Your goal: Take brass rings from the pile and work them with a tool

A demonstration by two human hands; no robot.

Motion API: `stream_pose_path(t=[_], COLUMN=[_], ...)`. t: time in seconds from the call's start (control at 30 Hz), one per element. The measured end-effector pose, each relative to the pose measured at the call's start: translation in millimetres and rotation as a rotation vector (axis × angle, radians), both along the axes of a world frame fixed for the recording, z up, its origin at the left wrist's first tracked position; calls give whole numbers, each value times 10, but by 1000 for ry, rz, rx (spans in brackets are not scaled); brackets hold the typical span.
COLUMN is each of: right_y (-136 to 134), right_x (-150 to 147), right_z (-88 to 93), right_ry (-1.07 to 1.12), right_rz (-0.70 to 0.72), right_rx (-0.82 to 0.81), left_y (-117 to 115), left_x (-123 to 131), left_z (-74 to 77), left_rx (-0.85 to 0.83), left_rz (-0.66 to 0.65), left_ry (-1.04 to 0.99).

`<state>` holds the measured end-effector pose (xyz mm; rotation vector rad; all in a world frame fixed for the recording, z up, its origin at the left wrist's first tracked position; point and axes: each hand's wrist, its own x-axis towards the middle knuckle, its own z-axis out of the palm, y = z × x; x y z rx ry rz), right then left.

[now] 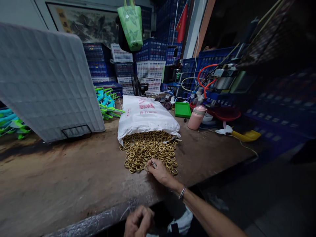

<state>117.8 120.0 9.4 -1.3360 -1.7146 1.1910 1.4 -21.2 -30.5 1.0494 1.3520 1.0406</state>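
A heap of gold-coloured rings spills from the open mouth of a white sack lying on the wooden table. At the near edge of the heap is my right hand, its thumb and fingers pinched together. A small grey metallic piece shows between them, too small to name; a ring lies at the fingertips, and I cannot tell whether it is gripped. A metal bangle circles that wrist. Low in front of the table edge, my left hand is curled closed. Whatever its fingers may hold is hidden.
A large pale quilted panel stands on the left, with green and blue plastic pieces behind it. To the right are a green tray, a pink bottle, a red dish and a yellow scoop. Stacked crates line the back.
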Motion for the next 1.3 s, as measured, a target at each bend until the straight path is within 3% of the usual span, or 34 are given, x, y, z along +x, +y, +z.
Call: stream_pose_path(t=[0.13,0.3,0.47,0.7,0.83,1.13,1.3], right_y=[-149,-289,-352,-389,-399,-396,-409], right_x=[-25,-6,-1,-29,-26,-14,24], right_z=[5,8,9,-87,-82,-43,-103], right_ry=[128,239,307,138,98,122,-214], right_rz=[-2,56,100,98,95,172,148], right_rx=[-160,-366,-494,-212,-194,-240,75], left_y=[239,493,506,484,491,466,468], left_x=[-132,-229,-194,-43,-32,-56,-73], left_z=[240,200,144,219,235,207,144], left_rx=[317,430,371,45,-61,-61,-44], left_rz=[219,71,57,114,98,12,43], left_ry=[196,227,211,-103,-163,-413,-459])
